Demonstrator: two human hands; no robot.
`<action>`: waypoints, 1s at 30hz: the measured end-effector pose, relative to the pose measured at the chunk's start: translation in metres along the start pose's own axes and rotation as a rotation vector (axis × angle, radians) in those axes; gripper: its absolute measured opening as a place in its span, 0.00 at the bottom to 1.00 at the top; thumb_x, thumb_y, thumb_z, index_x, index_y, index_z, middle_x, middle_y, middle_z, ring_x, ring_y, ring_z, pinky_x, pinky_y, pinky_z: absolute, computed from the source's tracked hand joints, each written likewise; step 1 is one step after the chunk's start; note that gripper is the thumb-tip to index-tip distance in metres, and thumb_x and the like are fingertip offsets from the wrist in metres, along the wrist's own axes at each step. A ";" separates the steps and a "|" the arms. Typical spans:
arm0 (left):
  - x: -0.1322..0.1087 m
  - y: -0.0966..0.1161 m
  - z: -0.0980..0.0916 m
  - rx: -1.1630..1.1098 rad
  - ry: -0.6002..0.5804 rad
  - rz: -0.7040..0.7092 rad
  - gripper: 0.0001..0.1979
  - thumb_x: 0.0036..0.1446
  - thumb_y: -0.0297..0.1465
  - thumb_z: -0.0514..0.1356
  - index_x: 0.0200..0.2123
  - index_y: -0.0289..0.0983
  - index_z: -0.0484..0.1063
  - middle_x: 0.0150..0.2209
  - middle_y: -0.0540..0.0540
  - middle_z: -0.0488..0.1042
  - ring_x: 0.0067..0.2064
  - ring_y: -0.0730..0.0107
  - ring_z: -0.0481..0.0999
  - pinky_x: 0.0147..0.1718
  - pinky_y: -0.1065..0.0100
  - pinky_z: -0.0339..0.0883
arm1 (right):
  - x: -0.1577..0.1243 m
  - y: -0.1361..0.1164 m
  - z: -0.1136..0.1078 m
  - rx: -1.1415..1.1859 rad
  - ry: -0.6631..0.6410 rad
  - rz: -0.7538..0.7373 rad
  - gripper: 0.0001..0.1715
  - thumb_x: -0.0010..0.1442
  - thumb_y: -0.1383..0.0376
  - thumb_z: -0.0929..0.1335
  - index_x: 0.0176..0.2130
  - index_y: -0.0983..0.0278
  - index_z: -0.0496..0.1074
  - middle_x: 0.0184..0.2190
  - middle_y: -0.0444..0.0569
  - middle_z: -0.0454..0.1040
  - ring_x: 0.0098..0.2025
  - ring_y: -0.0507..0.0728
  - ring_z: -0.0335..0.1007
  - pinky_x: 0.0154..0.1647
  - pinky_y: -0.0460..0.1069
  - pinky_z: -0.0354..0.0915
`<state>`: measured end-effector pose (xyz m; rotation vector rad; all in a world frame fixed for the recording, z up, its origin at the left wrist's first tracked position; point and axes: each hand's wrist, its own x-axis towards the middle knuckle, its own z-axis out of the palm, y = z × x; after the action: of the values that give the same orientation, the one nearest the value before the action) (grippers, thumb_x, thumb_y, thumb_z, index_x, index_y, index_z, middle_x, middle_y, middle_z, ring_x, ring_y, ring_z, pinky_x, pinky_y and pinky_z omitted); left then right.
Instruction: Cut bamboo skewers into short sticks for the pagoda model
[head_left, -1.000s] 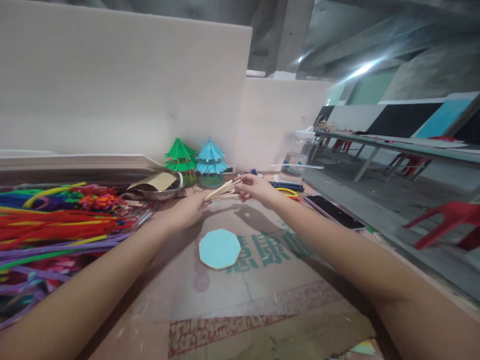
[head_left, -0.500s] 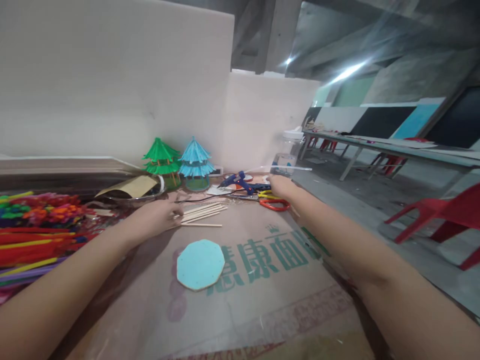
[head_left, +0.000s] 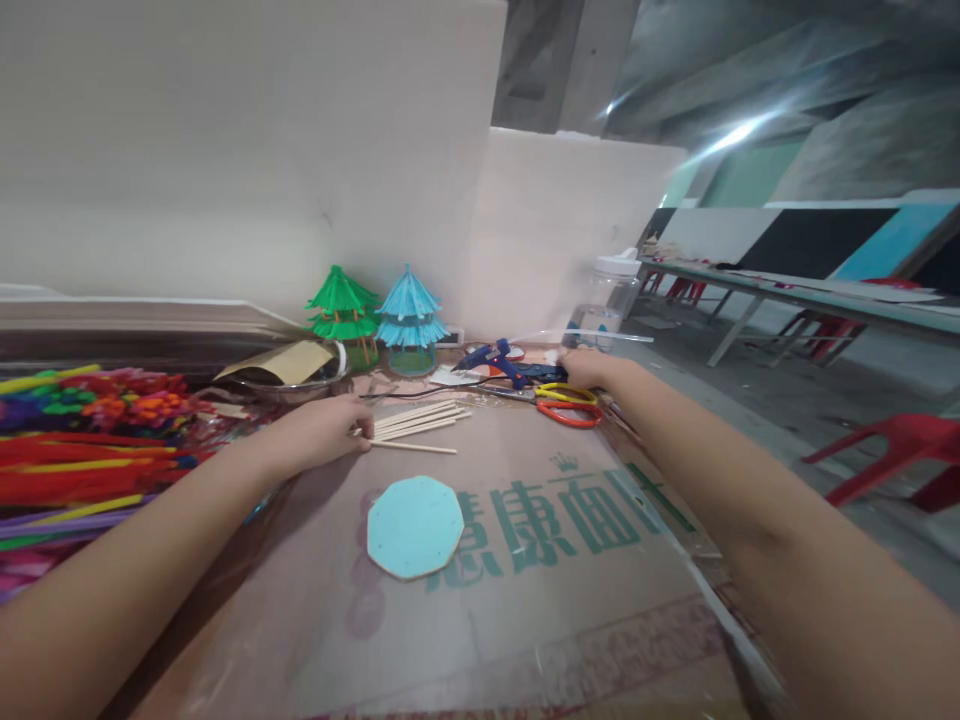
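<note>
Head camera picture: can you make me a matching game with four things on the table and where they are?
Things
1. wooden sticks
2. flat disc
3. glue gun
4. pipe cleaners

Places and colours
a. dark blue, next to the right hand
b. many colours, piled at the far left
c. light blue, lying alone on the cardboard
d. pale, at the fingertips of the left hand

Pairs: 1-d, 2-c, 3-a, 4-b
</note>
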<state>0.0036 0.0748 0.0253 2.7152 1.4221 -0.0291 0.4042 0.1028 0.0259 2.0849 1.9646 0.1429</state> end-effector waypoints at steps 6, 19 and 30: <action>0.001 0.000 0.000 0.013 0.003 0.002 0.14 0.49 0.37 0.54 0.34 0.39 0.76 0.41 0.43 0.76 0.43 0.56 0.75 0.40 0.63 0.65 | -0.009 -0.002 -0.003 0.018 0.049 0.005 0.28 0.57 0.70 0.68 0.57 0.71 0.68 0.53 0.66 0.73 0.54 0.66 0.70 0.49 0.50 0.64; -0.008 0.017 -0.018 -0.061 0.143 -0.027 0.12 0.50 0.36 0.56 0.33 0.38 0.77 0.38 0.42 0.78 0.41 0.54 0.76 0.38 0.63 0.66 | -0.128 0.019 -0.010 0.148 0.315 0.013 0.13 0.61 0.67 0.63 0.44 0.69 0.71 0.46 0.63 0.72 0.44 0.65 0.74 0.43 0.55 0.68; -0.055 0.097 -0.048 -0.644 0.277 0.359 0.19 0.60 0.46 0.54 0.42 0.37 0.73 0.39 0.45 0.79 0.41 0.62 0.78 0.39 0.65 0.71 | -0.161 -0.136 -0.089 1.955 0.409 -0.709 0.22 0.54 0.53 0.73 0.41 0.60 0.62 0.39 0.48 0.78 0.34 0.55 0.78 0.31 0.50 0.74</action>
<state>0.0510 -0.0220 0.0819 2.4143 0.7656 0.7148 0.2385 -0.0394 0.0940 1.4424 3.4107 -2.4860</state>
